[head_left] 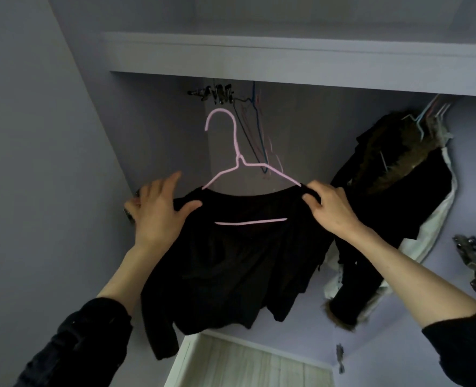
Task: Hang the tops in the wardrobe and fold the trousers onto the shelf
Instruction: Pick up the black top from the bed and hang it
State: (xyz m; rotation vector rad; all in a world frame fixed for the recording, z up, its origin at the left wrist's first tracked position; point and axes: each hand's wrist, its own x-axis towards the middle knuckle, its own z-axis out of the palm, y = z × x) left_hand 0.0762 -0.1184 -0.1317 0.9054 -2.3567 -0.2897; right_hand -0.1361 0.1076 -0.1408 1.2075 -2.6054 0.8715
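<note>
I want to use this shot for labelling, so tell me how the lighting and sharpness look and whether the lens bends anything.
Head view: dim and bluish, so the black top loses its folds; the pink hanger stands out clearly; the spare hangers behind it look smeared; the left hand and right hand are slightly soft; the wide lens bows the shelf edge and the wardrobe walls.

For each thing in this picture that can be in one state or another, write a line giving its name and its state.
black top: on the pink hanger, held up
pink hanger: not yet hooked on anything
left hand: grips the top's shoulder, thumb under the fabric
right hand: pinches the other shoulder
fur-trimmed coat: hanging
empty hangers: hanging
</note>
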